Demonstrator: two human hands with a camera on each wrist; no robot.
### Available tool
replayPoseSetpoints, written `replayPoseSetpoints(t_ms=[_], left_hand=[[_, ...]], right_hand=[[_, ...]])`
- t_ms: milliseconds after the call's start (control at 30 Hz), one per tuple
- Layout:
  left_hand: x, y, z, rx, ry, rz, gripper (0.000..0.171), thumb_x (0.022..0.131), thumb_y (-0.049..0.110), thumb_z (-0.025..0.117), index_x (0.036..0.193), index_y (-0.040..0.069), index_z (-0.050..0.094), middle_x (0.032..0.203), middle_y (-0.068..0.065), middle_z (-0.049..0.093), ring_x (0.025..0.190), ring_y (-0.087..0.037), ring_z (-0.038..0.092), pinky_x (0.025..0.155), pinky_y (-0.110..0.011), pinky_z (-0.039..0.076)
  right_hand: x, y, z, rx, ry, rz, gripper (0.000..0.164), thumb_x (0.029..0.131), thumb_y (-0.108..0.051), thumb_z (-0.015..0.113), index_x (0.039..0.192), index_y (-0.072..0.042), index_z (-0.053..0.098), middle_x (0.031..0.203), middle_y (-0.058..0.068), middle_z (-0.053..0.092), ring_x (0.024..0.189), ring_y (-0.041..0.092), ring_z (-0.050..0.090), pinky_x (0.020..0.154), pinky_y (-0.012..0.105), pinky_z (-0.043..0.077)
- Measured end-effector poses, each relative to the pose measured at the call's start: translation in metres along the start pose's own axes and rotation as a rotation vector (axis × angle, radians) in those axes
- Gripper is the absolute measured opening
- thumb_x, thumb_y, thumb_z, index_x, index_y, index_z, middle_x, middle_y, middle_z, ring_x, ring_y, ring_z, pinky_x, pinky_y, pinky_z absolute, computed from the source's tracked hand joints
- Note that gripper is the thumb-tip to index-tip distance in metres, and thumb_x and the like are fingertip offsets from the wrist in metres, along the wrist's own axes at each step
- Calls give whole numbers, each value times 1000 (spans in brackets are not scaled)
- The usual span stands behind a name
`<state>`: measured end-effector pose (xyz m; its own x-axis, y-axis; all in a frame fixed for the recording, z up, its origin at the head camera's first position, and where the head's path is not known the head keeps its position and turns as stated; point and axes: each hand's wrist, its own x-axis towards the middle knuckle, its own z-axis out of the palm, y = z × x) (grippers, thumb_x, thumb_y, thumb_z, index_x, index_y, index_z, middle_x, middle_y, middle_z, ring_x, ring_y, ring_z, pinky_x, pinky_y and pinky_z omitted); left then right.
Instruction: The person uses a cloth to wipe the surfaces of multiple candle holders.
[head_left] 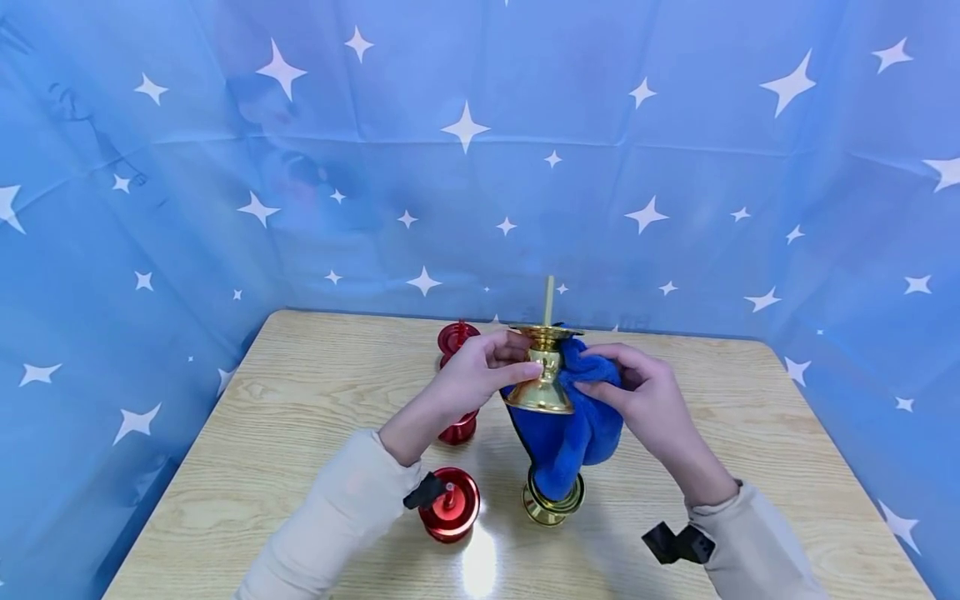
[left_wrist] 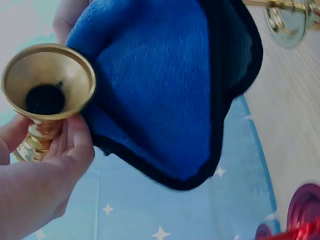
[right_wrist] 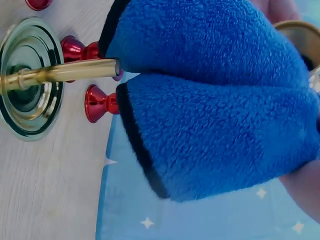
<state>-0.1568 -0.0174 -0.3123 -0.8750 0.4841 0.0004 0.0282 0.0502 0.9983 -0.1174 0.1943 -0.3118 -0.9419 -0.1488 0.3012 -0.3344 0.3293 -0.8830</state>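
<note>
My left hand (head_left: 472, 371) grips a gold candle holder (head_left: 542, 393) by its narrow middle, above the table. Its wide dish and upright stem point upward in the head view. The left wrist view looks into its hollow flared base (left_wrist: 62, 67). My right hand (head_left: 654, 398) pinches a blue plush cloth (head_left: 592, 425) with dark edging, bunched against the right side of the holder. The cloth hangs down in folds and fills much of the right wrist view, hiding most of the right fingers there.
A second gold candle holder (head_left: 542, 512) stands on the wooden table (head_left: 315, 392), below the cloth, which partly covers it. To its left is a red candle holder (head_left: 450, 518). More red holders (head_left: 459, 431) stand farther back behind my left hand. A blue star-patterned curtain (head_left: 525, 192) hangs behind.
</note>
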Motion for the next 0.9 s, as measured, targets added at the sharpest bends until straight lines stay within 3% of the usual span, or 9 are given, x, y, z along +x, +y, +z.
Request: replayPoseSetpoints(t_ms=[133,267,367,433,500,700,800,900], left_hand=[[3,-4,4,129,59,28,30,87,14,63,110,-4,56,101,-13,61,89,-20,59,75,-27,51],[6,-6,7,270,131,20,30,86,18,65,108,0,57,99,-8,60,88,-19,58,74,-25,50],[6,-7,6,277,123,30,28,87,16,63,108,-1,56,98,-9,60,88,-20,58,74,-26,50],[6,-7,3,242,100,37,28,88,15,62,109,-2,56,99,-11,60,89,-21,58,75,-27,50],[5,-6,0,203,68,42,30,89,14,61,112,-4,55,102,-13,60,91,-22,59,76,-28,50],[-2,0,-10,68,-46,31,37,91,16,57,123,-2,51,110,-12,59,96,-19,57,78,-29,50],[-4,3,-11,6,-96,39,36,91,13,57,123,-2,50,110,-12,57,96,-20,56,77,-29,50],[-3,3,-8,25,-86,37,36,89,14,60,121,-1,52,108,-11,57,97,-19,56,75,-28,51]], right_hand=[[-1,-1,8,-97,59,-18,25,79,0,69,104,0,64,98,8,64,87,10,61,72,20,50],[-5,-7,19,-311,146,-235,26,71,6,73,95,-2,67,97,10,64,94,17,59,81,15,43],[-7,-11,24,-404,177,-412,30,65,11,75,91,0,67,98,12,63,97,28,58,89,13,38],[-7,-13,24,-385,172,-454,30,65,13,74,91,0,67,99,13,62,97,29,58,90,13,38],[-7,-13,21,-307,152,-428,29,67,14,72,92,0,67,100,12,63,99,25,58,89,14,40],[-3,-5,8,-47,60,-194,24,77,11,65,99,2,64,104,3,63,100,8,57,82,19,47],[-2,-2,6,-31,40,-134,23,79,7,66,101,2,63,105,4,62,98,8,59,79,20,49],[-1,-1,8,-51,50,-110,23,79,5,66,101,0,64,104,9,63,94,8,60,77,20,49]])
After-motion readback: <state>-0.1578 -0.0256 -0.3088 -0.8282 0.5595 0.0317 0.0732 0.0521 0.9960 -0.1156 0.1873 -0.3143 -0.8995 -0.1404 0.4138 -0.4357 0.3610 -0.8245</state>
